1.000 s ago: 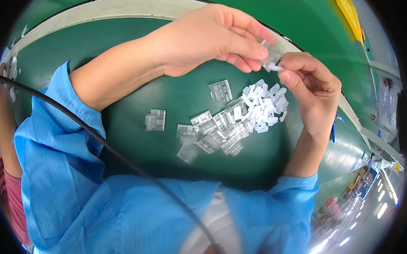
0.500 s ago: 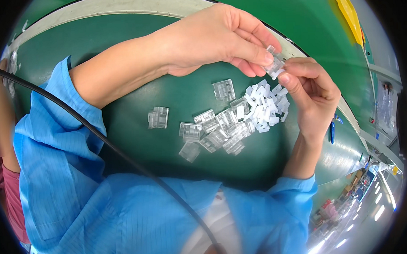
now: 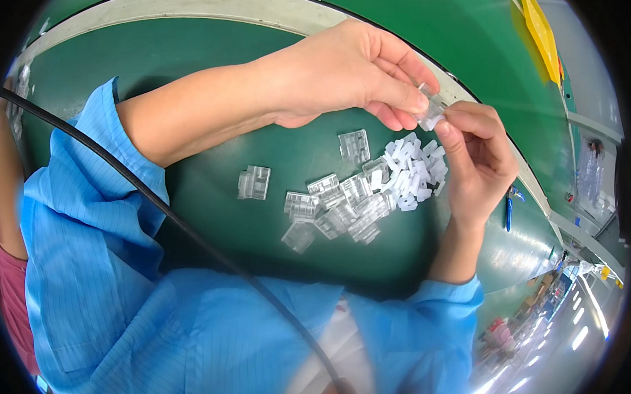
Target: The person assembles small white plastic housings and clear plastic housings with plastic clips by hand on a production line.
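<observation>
My left hand [image 3: 339,74] pinches a clear plastic housing [image 3: 430,97] between thumb and fingers above the far right of the table. Thumb and index finger of my right hand [image 3: 479,160] close on a small white plastic piece [image 3: 433,122] at the housing's near end. How deep the white piece sits in the housing, I cannot tell. Just below the hands lies a heap of similar white pieces [image 3: 417,169]. Clear housings [image 3: 340,213] are clustered against its left side. Two more lie apart: one housing [image 3: 354,146] farther back, another housing [image 3: 254,182] to the left.
A black cable [image 3: 145,192] crosses in front of my left sleeve and chest. The green tabletop [image 3: 206,44] has a pale raised edge [image 3: 184,7] at the back. Right of my right hand lies a blue pen-like tool [image 3: 508,212]. Another person's arm [image 3: 6,194] shows at far left.
The whole view has shifted slightly. Both hands stay together at the clear housing, which has turned a little between my fingers; the heaps look the same.
</observation>
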Action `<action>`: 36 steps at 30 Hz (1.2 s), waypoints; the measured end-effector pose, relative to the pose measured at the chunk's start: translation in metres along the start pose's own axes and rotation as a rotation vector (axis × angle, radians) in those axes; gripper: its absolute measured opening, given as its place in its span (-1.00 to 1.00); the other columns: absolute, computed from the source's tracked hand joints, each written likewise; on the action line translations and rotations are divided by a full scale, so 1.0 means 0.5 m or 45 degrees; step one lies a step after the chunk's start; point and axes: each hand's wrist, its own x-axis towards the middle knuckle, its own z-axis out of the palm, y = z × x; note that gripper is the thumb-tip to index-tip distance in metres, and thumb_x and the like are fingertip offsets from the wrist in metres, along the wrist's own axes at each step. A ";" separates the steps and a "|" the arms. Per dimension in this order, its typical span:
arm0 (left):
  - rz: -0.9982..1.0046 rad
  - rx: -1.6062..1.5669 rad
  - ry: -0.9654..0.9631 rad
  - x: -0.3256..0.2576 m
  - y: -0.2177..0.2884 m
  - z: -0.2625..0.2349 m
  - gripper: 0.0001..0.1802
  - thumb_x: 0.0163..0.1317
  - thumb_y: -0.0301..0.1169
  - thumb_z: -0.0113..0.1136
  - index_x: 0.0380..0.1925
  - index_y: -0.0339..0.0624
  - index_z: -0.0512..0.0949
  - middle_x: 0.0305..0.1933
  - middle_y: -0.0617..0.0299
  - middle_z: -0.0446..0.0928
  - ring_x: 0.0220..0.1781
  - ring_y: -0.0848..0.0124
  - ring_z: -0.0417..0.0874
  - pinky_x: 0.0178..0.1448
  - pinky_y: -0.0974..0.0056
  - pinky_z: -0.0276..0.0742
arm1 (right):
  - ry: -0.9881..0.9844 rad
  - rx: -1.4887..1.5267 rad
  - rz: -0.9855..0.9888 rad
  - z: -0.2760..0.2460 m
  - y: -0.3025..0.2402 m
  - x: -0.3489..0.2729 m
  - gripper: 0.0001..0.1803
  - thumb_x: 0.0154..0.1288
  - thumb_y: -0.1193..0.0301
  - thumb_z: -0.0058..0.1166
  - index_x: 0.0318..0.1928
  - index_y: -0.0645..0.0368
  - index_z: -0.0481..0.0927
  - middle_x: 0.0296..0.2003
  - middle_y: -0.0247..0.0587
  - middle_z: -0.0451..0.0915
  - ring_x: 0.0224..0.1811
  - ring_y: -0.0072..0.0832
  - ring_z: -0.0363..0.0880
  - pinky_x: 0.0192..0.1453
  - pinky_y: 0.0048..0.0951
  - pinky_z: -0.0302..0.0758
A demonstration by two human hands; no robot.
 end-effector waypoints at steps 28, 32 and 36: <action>0.069 -0.239 0.097 -0.004 -0.017 0.013 -0.73 0.14 -0.44 0.18 -0.16 -0.31 0.51 -0.31 0.16 0.58 -0.29 0.46 0.61 -0.11 0.39 0.56 | 0.188 -0.344 -0.349 0.029 0.003 -0.008 -0.81 -0.03 0.74 0.19 -0.36 0.35 0.50 -0.35 -0.13 0.53 -0.34 -0.49 0.51 -0.30 -0.55 0.47; 0.022 -0.203 0.084 -0.003 -0.018 0.012 -0.70 0.17 -0.41 0.17 -0.11 -0.31 0.49 -0.27 0.17 0.58 -0.26 0.46 0.61 -0.10 0.38 0.56 | 0.018 0.088 0.004 0.006 0.002 -0.004 -0.80 0.00 0.73 0.18 -0.32 0.38 0.48 -0.28 -0.11 0.52 -0.29 -0.51 0.52 -0.19 -0.56 0.51; 0.002 -0.228 0.082 -0.001 -0.019 0.012 -0.71 0.16 -0.43 0.17 -0.12 -0.32 0.49 -0.28 0.17 0.58 -0.25 0.46 0.61 -0.10 0.38 0.56 | -0.028 0.122 0.054 -0.001 0.000 0.000 -0.80 0.00 0.74 0.17 -0.32 0.38 0.48 -0.29 -0.12 0.51 -0.28 -0.52 0.51 -0.20 -0.57 0.51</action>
